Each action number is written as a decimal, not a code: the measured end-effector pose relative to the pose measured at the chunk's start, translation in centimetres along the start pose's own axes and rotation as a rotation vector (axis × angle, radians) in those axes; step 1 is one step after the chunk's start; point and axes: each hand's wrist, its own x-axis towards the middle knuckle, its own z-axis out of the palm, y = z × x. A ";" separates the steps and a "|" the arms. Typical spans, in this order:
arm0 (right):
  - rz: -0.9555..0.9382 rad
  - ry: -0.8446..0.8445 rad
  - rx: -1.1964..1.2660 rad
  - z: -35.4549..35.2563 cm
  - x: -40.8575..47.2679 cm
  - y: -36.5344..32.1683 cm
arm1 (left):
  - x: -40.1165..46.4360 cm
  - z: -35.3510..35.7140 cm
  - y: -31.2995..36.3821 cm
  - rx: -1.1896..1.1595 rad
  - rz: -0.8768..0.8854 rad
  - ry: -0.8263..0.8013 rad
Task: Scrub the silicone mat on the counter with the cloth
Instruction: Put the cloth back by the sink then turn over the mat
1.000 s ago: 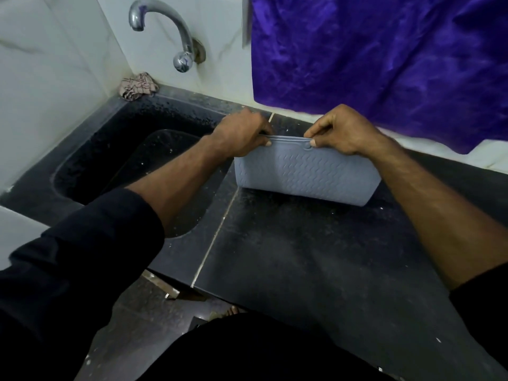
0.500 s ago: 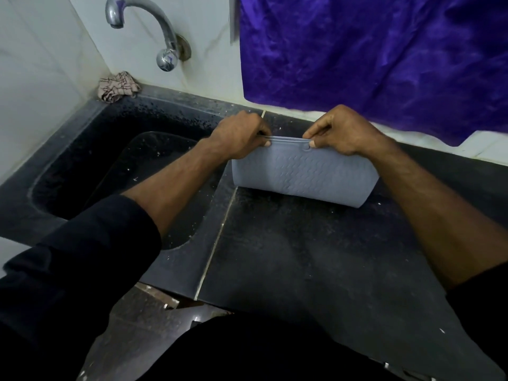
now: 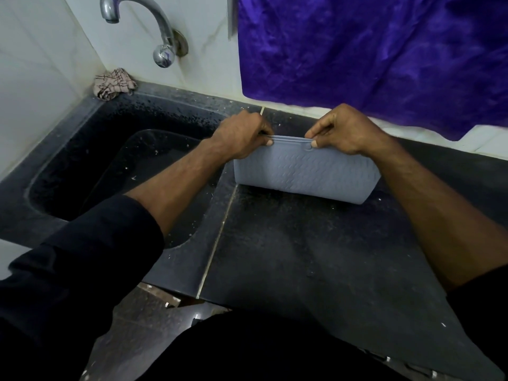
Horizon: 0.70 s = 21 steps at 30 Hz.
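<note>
A grey-blue silicone mat point(image 3: 305, 174) with a wavy ribbed pattern is folded over on the dark counter point(image 3: 316, 257), its fold resting on the stone. My left hand point(image 3: 242, 136) pinches the left end of its upper edges. My right hand point(image 3: 346, 130) pinches the same edges a little to the right, beside a small hole in the mat. A crumpled checked cloth point(image 3: 114, 83) lies in the far corner behind the sink, away from both hands.
A black sink basin point(image 3: 115, 171) sits left of the mat, with a chrome tap point(image 3: 154, 31) on the tiled wall above it. A purple cloth point(image 3: 371, 56) hangs on the wall behind the counter. The counter's front edge is near my body.
Both hands keep the same grip on the mat's top edges. Only the camera has shifted a little; the mat stays in place.
</note>
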 end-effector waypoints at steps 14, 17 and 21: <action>0.020 -0.002 0.024 0.6 -0.2 0.3 | 0.2 0.7 -0.2 -0.008 -0.016 -0.013; 0.048 -0.016 0.045 1.1 0.0 0.9 | 0.2 1.4 -0.4 -0.007 -0.016 -0.036; 0.099 -0.029 0.041 2.9 0.4 2.4 | -0.8 3.9 -1.0 0.027 0.000 -0.033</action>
